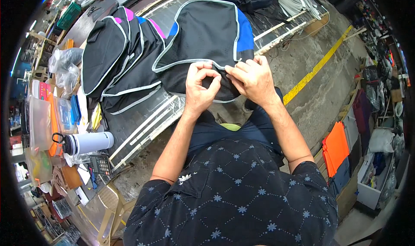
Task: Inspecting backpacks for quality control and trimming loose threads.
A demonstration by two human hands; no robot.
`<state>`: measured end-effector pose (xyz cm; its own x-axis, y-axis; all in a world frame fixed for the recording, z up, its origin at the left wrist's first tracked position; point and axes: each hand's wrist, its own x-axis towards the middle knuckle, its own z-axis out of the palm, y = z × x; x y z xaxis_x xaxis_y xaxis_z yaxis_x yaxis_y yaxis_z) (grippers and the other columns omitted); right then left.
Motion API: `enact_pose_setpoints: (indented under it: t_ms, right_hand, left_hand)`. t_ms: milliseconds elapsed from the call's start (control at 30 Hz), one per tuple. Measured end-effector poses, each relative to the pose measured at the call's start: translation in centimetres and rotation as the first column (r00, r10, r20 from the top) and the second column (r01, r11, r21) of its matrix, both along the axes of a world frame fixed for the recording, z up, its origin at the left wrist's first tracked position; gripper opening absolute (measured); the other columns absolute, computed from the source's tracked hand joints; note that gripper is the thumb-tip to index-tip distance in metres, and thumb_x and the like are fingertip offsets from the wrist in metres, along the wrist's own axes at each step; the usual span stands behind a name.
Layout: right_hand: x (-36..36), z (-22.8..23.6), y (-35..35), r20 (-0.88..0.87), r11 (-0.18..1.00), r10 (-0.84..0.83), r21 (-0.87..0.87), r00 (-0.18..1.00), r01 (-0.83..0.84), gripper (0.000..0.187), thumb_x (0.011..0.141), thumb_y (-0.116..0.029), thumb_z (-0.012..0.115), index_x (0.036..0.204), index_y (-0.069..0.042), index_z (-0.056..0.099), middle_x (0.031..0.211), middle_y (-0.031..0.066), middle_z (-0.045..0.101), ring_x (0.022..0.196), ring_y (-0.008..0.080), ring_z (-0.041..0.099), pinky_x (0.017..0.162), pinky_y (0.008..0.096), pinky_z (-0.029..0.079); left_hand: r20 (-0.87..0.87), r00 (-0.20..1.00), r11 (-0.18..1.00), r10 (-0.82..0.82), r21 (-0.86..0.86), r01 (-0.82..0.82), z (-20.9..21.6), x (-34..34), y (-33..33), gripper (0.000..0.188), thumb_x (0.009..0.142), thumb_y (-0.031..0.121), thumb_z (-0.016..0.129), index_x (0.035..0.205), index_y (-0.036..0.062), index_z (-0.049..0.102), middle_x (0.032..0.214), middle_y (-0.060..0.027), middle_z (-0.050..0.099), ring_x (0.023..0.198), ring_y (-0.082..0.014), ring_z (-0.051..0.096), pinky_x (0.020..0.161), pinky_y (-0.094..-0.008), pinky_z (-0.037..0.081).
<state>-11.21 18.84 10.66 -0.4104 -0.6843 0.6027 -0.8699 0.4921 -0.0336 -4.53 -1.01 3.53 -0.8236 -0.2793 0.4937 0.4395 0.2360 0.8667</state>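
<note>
A black bag panel with pale grey edging and blue side patches lies in front of me at the table's edge. Along its near edge, my left hand is closed, with the thumb and forefinger curled into a ring at the grey edging. Just to the right, my right hand pinches the same edging between thumb and bent fingers. A small gap separates the two hands. What exactly lies between the fingertips is partly hidden. Black fabric of the panel hangs below the hands toward my lap.
Several similar black panels with pink patches overlap on the left. A white bottle, a calculator and plastic bins sit near the table's left end. White strips lie far right; orange sheets stand at right.
</note>
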Motion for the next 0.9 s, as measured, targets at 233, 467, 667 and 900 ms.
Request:
enact_pose_setpoints:
  t_ms: [233,467,667,900]
  right_hand:
    - [0.0,-0.2,0.1,-0.025,1.000,-0.008,-0.005,1.000,0.008,0.027,0.088,-0.023,0.086,0.113,-0.016,0.079,0.089,-0.0017,0.072,0.078,0.0200,0.062,0.086,0.0426,0.044]
    - [0.3,-0.2,0.1,-0.015,1.000,-0.017,-0.005,1.000,0.017,0.026,0.089,-0.023,0.085,0.113,-0.015,0.079,0.090,-0.0011,0.072,0.079,0.0198,0.063,0.088,0.0426,0.044]
    - [0.1,0.8,-2.1,0.315,0.925,-0.091,-0.325,0.945,0.197,0.022,0.101,-0.026,0.076,0.116,-0.009,0.079,0.090,0.0074,0.073,0.085,0.0213,0.069,0.087,0.0386,0.047]
    - [-6.0,-5.3,-3.1,0.949,0.934,0.274,-0.302,0.158,0.192,0.021,0.105,-0.021,0.073,0.105,-0.001,0.077,0.089,-0.0067,0.070,0.083,0.0032,0.060,0.074,0.0231,0.047]
  left_hand:
    - [-0.006,1.000,1.000,-0.005,0.019,0.005,-0.3,0.0,-0.1,0.010,0.085,0.002,0.082,0.094,0.0031,0.076,0.120,-0.0121,0.062,0.119,-0.0277,0.065,0.105,-0.0397,0.052]
    - [0.000,1.000,1.000,-0.020,0.020,0.020,-0.3,0.1,-0.2,0.010,0.086,0.001,0.081,0.094,0.0030,0.075,0.120,-0.0123,0.061,0.121,-0.0279,0.065,0.106,-0.0397,0.051]
    - [0.007,0.999,0.984,-0.044,0.172,0.042,-0.1,0.4,0.0,0.009,0.088,-0.005,0.076,0.094,0.0005,0.071,0.121,-0.0135,0.059,0.128,-0.0300,0.065,0.109,-0.0400,0.050]
    - [0.021,0.994,0.994,0.105,0.025,-0.105,0.0,0.7,-0.3,0.011,0.092,-0.007,0.075,0.101,-0.0022,0.071,0.118,-0.0128,0.066,0.118,-0.0267,0.071,0.103,-0.0356,0.056]
